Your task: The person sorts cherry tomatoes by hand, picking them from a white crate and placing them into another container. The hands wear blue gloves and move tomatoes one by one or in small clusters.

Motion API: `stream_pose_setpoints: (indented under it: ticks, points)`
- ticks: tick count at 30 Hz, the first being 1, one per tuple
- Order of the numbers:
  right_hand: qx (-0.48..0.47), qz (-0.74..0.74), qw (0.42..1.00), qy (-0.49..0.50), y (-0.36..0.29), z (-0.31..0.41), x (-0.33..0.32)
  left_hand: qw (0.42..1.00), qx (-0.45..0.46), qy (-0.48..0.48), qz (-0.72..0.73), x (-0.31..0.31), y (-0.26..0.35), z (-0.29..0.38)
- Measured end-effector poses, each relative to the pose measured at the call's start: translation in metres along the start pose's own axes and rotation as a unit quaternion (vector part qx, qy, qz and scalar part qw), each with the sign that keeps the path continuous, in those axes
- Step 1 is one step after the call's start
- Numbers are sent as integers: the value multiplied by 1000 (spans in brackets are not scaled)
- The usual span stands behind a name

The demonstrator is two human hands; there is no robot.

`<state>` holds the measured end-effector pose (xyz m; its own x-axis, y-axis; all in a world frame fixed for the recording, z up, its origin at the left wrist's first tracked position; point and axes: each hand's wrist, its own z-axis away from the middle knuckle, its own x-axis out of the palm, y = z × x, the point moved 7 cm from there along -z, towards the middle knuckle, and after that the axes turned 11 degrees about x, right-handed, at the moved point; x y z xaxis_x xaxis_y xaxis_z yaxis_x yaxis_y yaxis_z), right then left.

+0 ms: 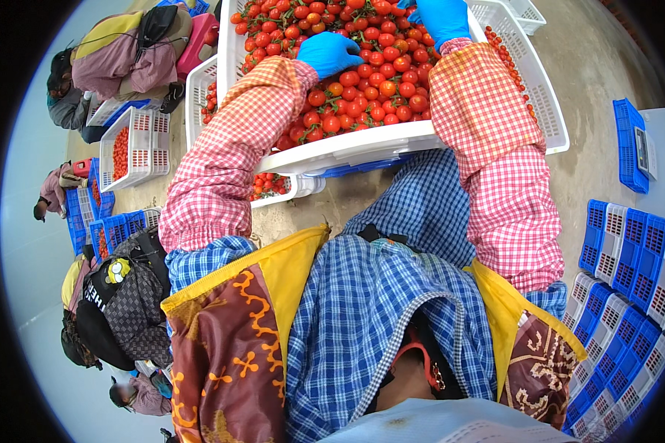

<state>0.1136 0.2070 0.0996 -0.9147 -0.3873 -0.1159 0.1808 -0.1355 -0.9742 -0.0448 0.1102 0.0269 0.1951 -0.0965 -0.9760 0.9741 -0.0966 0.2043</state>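
Before me is a large white plastic tray (pixel 343 145) heaped with red and orange cherry tomatoes (pixel 360 102), some with green stems. My left hand (pixel 331 55), in a blue glove, rests low over the tomatoes near the middle of the tray, its fingers bent and pointing right; whether it holds one cannot be seen. My right hand (pixel 442 21), also blue-gloved, is at the tray's far right part, its fingers over the tomatoes and cut off by the top edge of the picture. What lies under its fingers is hidden.
White crates with tomatoes flank the tray, one at the right (pixel 554 124) and one at the left (pixel 195 99). A smaller white container (pixel 277 202) sits below its near edge. Co-workers sit at the left among crates. Blue and white crates (pixel 623 249) are stacked at the right, near a scale (pixel 645 152).
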Motion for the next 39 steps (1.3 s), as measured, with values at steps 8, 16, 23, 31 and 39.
stream_pose_setpoints:
  ticks: [8,16,23,31,39]
  points:
    - [-13,13,1000,4,0,-2,-1,999,-46,17,-1,-1,9,-2]
    - [-21,4,1000,-4,3,-4,-1,493,12,94,865,-44,-25,7]
    - [-24,8,1000,1,-1,-1,-1,953,-4,101,284,-21,-21,-6]
    - [-38,19,999,2,1,-4,2,951,73,98,-283,-3,7,-9]
    - [-80,-5,997,-5,7,-12,0,966,65,46,-246,5,0,-19]
